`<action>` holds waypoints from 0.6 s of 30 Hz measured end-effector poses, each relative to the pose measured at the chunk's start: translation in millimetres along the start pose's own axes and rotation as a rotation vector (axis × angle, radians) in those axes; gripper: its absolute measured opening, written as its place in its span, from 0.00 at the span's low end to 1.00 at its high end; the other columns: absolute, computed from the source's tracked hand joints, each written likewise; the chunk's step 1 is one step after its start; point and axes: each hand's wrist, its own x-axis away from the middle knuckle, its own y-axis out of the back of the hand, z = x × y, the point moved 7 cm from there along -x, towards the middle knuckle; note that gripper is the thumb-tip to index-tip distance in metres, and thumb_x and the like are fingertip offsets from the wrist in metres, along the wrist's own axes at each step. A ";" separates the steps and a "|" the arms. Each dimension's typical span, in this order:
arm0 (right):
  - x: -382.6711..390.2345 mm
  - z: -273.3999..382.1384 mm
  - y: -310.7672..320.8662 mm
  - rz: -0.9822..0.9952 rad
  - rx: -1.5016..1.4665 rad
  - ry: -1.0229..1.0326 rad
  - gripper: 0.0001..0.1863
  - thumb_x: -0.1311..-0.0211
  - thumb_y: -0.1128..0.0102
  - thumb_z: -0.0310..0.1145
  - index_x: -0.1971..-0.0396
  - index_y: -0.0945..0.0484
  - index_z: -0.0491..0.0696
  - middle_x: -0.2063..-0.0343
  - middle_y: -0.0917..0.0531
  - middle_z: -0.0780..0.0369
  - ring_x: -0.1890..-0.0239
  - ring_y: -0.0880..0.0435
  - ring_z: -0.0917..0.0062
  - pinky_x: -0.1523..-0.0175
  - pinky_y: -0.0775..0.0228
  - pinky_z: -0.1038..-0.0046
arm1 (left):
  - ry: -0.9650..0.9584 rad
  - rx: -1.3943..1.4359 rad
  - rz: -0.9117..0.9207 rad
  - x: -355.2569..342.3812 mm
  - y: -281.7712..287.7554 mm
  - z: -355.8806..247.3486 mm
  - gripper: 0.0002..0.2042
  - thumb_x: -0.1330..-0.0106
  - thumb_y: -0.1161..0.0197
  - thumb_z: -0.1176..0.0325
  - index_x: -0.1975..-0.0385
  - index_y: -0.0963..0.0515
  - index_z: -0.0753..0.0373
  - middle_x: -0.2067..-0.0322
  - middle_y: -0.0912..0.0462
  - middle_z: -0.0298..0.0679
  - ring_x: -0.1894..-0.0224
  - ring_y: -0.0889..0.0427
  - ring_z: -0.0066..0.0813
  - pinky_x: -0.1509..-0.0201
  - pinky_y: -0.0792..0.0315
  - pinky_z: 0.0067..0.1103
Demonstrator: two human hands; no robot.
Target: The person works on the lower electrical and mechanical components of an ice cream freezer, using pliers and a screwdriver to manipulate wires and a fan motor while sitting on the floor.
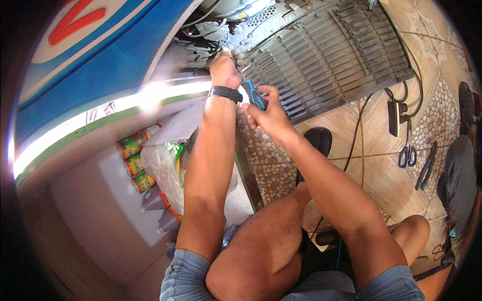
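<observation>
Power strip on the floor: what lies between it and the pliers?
In the head view, the blue-handled scissors lie between the power strip and the pliers.

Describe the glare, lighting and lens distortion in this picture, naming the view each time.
Head view: intense glare burns out part of the bright strip, left of the left hand; head view: fisheye curvature bows the strip, and the picture's corners go black; head view: the far lower left falls into dim shade.

Blue-and-black screwdriver, slatted grille perhaps grey-brown.
</observation>
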 end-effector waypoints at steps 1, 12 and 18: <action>3.5 -0.4 -5.0 0.067 -0.232 -0.154 0.25 0.36 0.42 0.35 0.44 0.41 0.48 0.67 0.25 0.63 0.76 0.23 0.78 0.73 0.29 0.75 | -0.004 -0.004 0.008 -1.0 1.1 -1.4 0.08 0.26 0.51 0.68 0.64 0.27 0.65 0.71 0.23 0.37 0.72 0.25 0.28 0.71 0.31 0.23; -17.9 15.9 -2.1 -0.043 0.358 0.245 0.23 0.39 0.37 0.38 0.49 0.36 0.48 0.64 0.25 0.60 0.66 0.22 0.74 0.69 0.28 0.70 | -0.065 0.112 -0.093 -23.3 0.5 -4.7 0.05 0.36 0.37 0.78 0.62 0.22 0.68 0.66 0.19 0.39 0.70 0.21 0.30 0.68 0.26 0.26; 4.3 -16.2 -14.8 0.341 -0.278 -0.411 0.17 0.31 0.54 0.45 0.54 0.33 0.47 0.64 0.21 0.59 0.69 0.19 0.71 0.68 0.29 0.69 | -0.089 0.080 -0.094 -27.5 17.0 -5.2 0.07 0.32 0.40 0.74 0.57 0.24 0.69 0.64 0.19 0.41 0.68 0.20 0.30 0.69 0.26 0.27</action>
